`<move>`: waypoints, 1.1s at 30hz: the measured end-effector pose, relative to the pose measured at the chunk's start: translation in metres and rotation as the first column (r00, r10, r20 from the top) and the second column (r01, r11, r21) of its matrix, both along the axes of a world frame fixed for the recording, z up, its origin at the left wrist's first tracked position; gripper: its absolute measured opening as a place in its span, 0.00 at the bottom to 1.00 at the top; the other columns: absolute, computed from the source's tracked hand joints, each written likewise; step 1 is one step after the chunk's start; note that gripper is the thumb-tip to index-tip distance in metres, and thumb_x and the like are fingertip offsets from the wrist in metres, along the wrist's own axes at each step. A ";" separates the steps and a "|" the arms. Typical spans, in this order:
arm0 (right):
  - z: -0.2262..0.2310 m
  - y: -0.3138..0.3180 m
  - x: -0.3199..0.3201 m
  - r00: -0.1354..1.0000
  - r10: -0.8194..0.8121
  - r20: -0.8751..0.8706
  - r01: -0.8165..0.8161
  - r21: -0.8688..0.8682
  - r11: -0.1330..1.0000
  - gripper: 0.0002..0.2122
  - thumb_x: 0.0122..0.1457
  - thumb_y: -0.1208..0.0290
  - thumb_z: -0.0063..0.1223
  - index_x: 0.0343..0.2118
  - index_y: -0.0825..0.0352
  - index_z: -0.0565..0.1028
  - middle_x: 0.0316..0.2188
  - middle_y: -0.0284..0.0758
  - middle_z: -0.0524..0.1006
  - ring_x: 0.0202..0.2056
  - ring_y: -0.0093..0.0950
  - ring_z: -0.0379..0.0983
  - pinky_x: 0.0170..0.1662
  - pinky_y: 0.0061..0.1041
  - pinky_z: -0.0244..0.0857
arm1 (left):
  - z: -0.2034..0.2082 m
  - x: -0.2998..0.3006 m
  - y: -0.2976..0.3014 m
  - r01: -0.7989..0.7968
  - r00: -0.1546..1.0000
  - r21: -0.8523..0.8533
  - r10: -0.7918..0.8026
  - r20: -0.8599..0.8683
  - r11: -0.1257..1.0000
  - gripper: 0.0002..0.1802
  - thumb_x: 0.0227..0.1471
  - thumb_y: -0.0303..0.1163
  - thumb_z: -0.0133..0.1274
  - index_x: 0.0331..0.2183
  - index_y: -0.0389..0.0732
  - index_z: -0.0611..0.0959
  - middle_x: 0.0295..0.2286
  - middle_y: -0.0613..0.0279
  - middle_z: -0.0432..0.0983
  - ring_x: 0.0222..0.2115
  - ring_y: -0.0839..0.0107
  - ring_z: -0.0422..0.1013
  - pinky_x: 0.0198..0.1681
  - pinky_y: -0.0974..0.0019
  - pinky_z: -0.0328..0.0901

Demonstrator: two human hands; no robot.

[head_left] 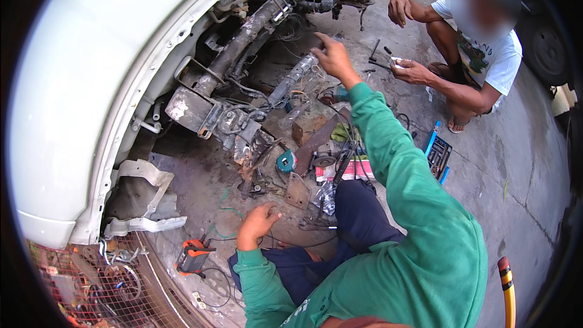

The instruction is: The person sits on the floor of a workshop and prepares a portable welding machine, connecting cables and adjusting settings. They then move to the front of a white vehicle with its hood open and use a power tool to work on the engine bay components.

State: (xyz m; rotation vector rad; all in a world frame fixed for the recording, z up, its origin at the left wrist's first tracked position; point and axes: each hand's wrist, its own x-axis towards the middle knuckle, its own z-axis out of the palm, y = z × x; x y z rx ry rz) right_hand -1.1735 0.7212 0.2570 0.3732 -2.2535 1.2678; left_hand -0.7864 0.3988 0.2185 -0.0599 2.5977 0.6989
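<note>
From the middle of the head view, a glossy white vehicle body panel point(79, 85) fills nine to eleven o'clock. Inside its curved edge, toward eleven, runs a dirt-caked, peeling tubular metal vehicle frame point(243, 39). The person in a green long-sleeved top point(419, 212) sits from four to six o'clock. At two, a co-worker in a white T-shirt point(501, 58) squats, one hand holding a small whitish object point(398, 62).

A long silver-grey metal bar point(293, 80) lies at twelve, and an open blue-edged tool case point(438, 157) at three. An orange-and-black boxy device point(193, 256) sits between seven and eight; a flat rust-brown metal plate point(297, 192) lies at six.

The right hand point(334, 59), at one o'clock, reaches over the bar's far end, fingers extended and apart, gripping nothing visible; contact cannot be told. The left hand point(258, 226), near seven, is loosely curled, thumb apart, nothing visible in it, nearest the plate.
</note>
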 end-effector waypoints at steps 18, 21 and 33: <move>0.075 -0.121 -0.064 0.980 -0.077 0.185 0.073 0.027 0.997 0.41 0.54 0.56 0.67 0.62 0.80 0.59 0.48 0.60 0.77 0.52 0.53 0.75 0.55 0.46 0.69 | 0.015 -0.018 0.011 -0.002 1.000 0.113 0.005 -0.025 0.994 0.30 0.52 0.41 0.63 0.54 0.36 0.79 0.36 0.40 0.82 0.37 0.46 0.79 0.42 0.51 0.71; 0.079 -0.122 -0.071 0.977 -0.102 0.187 0.096 0.039 0.995 0.42 0.53 0.54 0.68 0.61 0.81 0.59 0.49 0.58 0.77 0.52 0.53 0.75 0.55 0.46 0.69 | 0.012 -0.021 0.009 -0.010 1.000 0.131 0.008 0.014 0.991 0.30 0.52 0.41 0.63 0.53 0.36 0.79 0.37 0.41 0.82 0.36 0.47 0.79 0.42 0.51 0.72; 0.017 -0.076 -0.004 0.990 -0.101 -0.102 0.070 -0.272 0.960 0.21 0.59 0.56 0.63 0.41 0.73 0.79 0.32 0.49 0.81 0.35 0.42 0.80 0.39 0.39 0.71 | 0.010 -0.019 0.009 -0.048 0.999 0.107 0.048 0.005 0.993 0.26 0.53 0.43 0.64 0.50 0.37 0.82 0.36 0.44 0.82 0.37 0.51 0.78 0.42 0.54 0.71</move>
